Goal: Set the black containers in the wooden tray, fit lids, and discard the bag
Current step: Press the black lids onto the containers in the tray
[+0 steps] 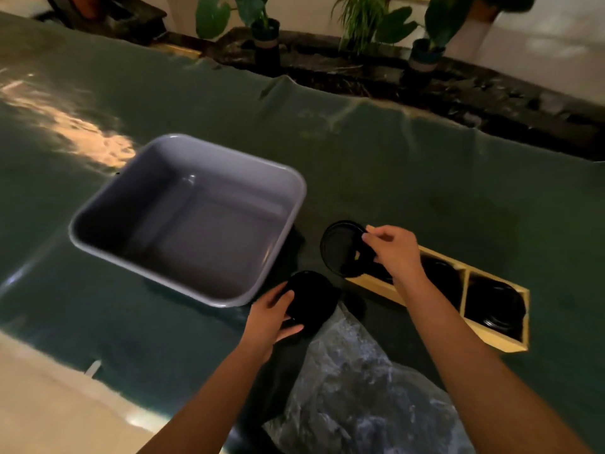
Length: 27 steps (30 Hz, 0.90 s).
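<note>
A wooden tray (465,283) with compartments lies on the green cloth at the right, with black containers (494,303) sitting in its cells. My right hand (396,253) pinches a round black lid (343,249), tilted up over the tray's left end. My left hand (271,317) grips a black stack of lids or containers (314,299) at the mouth of a crumpled clear plastic bag (357,385) lying between my forearms. The tray's left cell is hidden behind the lid and my right hand.
A large empty grey plastic tub (288,178) stands to the left of the tray. Beyond the green cloth's far edge runs a dark ledge with potted plants (265,31). A pale floor or counter strip shows at the lower left.
</note>
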Tool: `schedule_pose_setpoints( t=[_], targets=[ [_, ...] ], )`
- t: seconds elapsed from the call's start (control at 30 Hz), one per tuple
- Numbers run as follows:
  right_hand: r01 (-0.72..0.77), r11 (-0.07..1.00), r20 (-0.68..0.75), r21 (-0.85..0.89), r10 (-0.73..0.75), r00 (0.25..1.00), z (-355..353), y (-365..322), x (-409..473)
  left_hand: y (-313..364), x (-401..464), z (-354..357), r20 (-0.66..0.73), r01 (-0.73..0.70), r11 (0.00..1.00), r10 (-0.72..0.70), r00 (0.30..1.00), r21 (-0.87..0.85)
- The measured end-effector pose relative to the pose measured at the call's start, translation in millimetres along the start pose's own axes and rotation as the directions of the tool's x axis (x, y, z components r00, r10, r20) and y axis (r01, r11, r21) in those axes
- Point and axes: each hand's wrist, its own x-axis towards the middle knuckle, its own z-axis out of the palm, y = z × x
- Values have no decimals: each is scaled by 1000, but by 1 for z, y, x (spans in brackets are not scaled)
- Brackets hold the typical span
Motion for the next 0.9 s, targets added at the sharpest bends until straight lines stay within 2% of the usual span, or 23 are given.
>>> schedule_pose_setpoints(
  t=[0.07,0.27,0.47,0.67,0.77,0.9],
  targets=[
    [-62,991,46,115,57,997,-14,-2,-16,9,-3,12,64,-16,1000,16,998,0],
    [-109,973,48,201,102,994,-28,-3,-49,24,-18,51,249,-64,998,55,967,28],
    [-16,1000,-112,-11,15,994,-40,7,-60,28,-33,70,335,-53,997,33,942,51],
    [18,996,-183,-88,-34,983,-49,19,-72,22,-44,78,333,-95,991,58,941,97],
    [33,999,-162,-33,-38,986,-59,26,-78,22,-48,81,350,-83,990,38,936,115],
    [-9,993,-62,118,17,998,-73,31,-91,25,-50,80,404,-118,982,48,913,148]
  ],
)
